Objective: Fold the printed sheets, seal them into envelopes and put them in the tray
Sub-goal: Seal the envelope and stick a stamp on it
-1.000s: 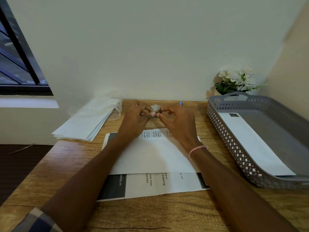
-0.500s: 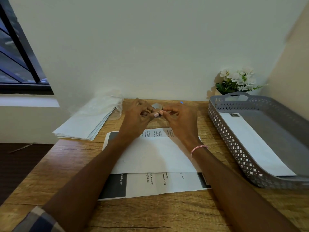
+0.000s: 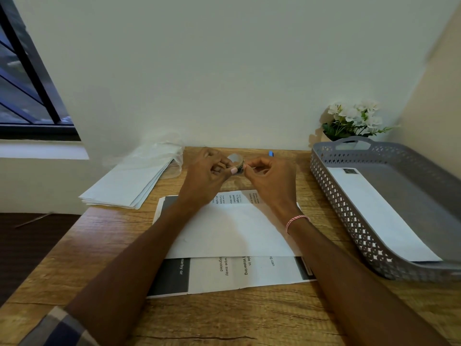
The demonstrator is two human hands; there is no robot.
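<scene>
Both my hands are raised over the far middle of the desk. My left hand [image 3: 207, 173] grips a small pale roll [image 3: 234, 158]. My right hand [image 3: 272, 178] pinches a small dark sticker [image 3: 240, 168] at the roll's edge, fingertip to fingertip with the left. Under my wrists a white envelope [image 3: 232, 231] lies flat on a pile of printed sheets [image 3: 239, 273]. To the right is a grey perforated tray [image 3: 349, 216] with one white envelope [image 3: 379, 213] inside it that has a dark stamp at its far corner.
A stack of blank envelopes [image 3: 127, 186] lies at the back left, partly in clear plastic wrap [image 3: 169, 151]. A pot of white flowers [image 3: 351, 121] stands behind the tray. A small blue object [image 3: 271, 153] lies by the wall. The desk's left edge drops to dark floor.
My fingertips have stayed together at the roll and worked at it. A small dark sticker now shows between them. The envelope and sheets have not moved.
</scene>
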